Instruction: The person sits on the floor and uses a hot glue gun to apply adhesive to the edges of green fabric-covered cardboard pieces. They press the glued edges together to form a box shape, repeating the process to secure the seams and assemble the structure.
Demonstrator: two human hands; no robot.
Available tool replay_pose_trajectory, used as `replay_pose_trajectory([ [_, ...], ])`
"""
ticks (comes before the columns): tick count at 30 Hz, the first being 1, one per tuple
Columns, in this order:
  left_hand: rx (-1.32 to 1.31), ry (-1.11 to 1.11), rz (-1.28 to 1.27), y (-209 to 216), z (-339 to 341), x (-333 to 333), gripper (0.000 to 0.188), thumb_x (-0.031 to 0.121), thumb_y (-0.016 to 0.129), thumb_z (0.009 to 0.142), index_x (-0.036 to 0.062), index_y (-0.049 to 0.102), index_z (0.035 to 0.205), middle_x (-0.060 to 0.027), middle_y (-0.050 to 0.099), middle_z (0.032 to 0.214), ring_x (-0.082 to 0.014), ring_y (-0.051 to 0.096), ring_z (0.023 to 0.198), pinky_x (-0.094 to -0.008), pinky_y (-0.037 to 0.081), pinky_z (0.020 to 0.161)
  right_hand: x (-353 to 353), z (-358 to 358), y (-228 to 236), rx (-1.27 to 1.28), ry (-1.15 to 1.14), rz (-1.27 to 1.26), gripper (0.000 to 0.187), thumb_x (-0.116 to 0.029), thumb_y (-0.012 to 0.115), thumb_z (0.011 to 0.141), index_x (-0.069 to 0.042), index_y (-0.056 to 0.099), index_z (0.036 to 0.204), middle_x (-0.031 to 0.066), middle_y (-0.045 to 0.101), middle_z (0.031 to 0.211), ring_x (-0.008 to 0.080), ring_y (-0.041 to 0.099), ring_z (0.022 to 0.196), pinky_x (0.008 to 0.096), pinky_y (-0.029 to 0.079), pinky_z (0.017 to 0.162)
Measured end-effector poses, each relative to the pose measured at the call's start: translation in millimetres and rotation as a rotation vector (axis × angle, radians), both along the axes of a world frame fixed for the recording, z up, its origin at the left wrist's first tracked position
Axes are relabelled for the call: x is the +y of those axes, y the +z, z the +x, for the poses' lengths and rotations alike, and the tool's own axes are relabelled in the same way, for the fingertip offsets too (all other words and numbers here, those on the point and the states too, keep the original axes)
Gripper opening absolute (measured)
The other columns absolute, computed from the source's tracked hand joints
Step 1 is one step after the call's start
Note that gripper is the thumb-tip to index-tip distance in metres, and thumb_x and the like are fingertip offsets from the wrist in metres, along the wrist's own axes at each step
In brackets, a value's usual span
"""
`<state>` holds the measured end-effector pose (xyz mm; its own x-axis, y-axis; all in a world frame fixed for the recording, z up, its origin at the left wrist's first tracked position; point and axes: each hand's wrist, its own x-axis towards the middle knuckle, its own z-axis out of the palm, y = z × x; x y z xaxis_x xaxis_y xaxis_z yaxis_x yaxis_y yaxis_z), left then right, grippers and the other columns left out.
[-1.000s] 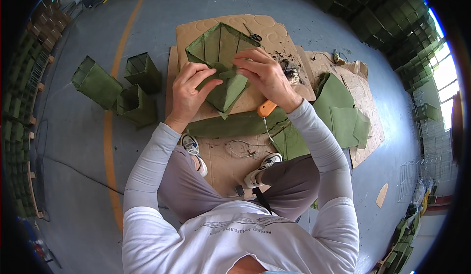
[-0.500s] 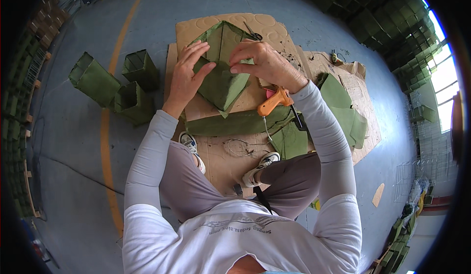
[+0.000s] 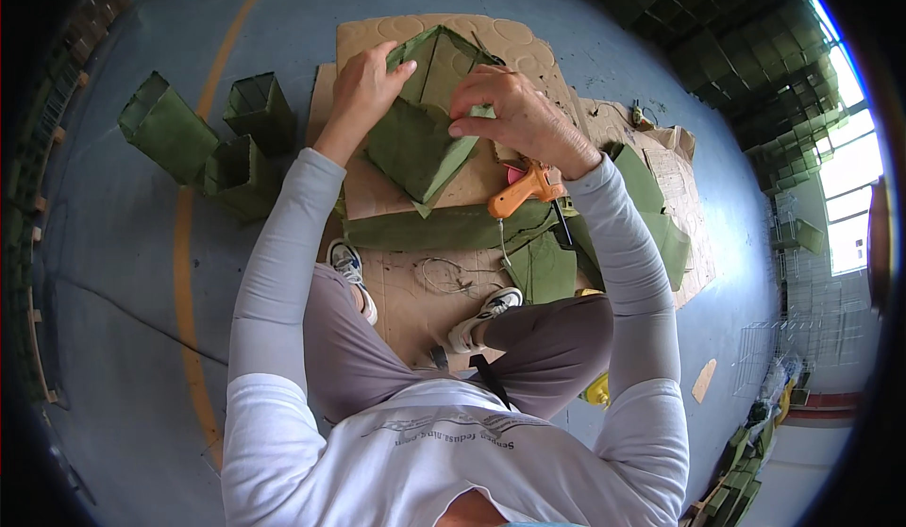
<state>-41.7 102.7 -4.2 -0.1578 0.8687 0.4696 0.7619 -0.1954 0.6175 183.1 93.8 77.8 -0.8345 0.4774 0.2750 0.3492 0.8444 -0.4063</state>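
A green open-topped box with dark-edged panels [image 3: 415, 150] rests tilted on the cardboard between my hands, its opening facing away from me. My left hand [image 3: 368, 88] is at its upper left rim, thumb over the inner side and fingers curled at the edge, partly hidden. Over the box's right side, my right hand [image 3: 514, 117] has its thumb and fingers drawn into a pinch; whatever lies between the tips is too small to make out. Below my right wrist lies an orange glue gun [image 3: 524, 192] with a cord.
Three green open boxes [image 3: 170, 129] stand on the floor at left, beside a yellow line [image 3: 193, 291]. Flat green panels [image 3: 543, 267] lie on the cardboard sheets [image 3: 387, 272] near my feet. Stacks of green boxes [image 3: 746, 65] rise at the far right.
My left hand has moved up to the rim, its spread fingers now curled. My right hand stays pinched over the box. The whole view has shifted slightly.
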Motion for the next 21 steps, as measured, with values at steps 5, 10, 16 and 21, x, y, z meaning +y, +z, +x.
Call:
replay_pose_trajectory([
  [5,-0.067,-0.104,0.009,-7,-13,15,0.029,0.020,0.057,0.095,0.0040,0.070,0.115,-0.0241,0.071,0.097,-0.0419,0.067,0.091,-0.0475,0.053,0.081,4,-4,-5,-0.001,-0.001,0.024,0.014,-0.016,0.075,0.083,-0.003,0.070,0.087,0.0074,0.067,0.088,0.0268,0.062,0.094,0.0402,0.046,0.093],
  [10,-0.094,-0.103,0.018,-8,-8,7,0.029,0.015,0.051,0.096,0.0039,0.069,0.116,-0.0253,0.070,0.095,-0.0430,0.067,0.089,-0.0480,0.052,0.080,8,-7,-18,-0.025,0.024,0.148,0.012,-0.015,0.073,0.084,-0.004,0.068,0.085,0.0075,0.065,0.084,0.0258,0.062,0.094,0.0426,0.040,0.101],
  [16,-0.114,-0.139,0.033,-12,-15,5,0.030,0.016,0.050,0.098,0.0033,0.067,0.120,-0.0248,0.068,0.087,-0.0393,0.067,0.081,-0.0433,0.051,0.076,10,-14,-21,-0.107,-0.021,0.078,0.014,-0.018,0.074,0.083,-0.005,0.069,0.083,0.0082,0.066,0.084,0.0263,0.063,0.093,0.0400,0.040,0.098],
  [21,-0.139,-0.138,0.014,-8,-12,0,0.030,0.015,0.050,0.097,0.0039,0.069,0.118,-0.0254,0.070,0.095,-0.0428,0.067,0.089,-0.0472,0.053,0.081,10,-18,-14,-0.232,-0.085,-0.037,0.014,-0.020,0.073,0.083,-0.006,0.073,0.084,0.0112,0.069,0.085,0.0290,0.065,0.091,0.0396,0.042,0.094],
])
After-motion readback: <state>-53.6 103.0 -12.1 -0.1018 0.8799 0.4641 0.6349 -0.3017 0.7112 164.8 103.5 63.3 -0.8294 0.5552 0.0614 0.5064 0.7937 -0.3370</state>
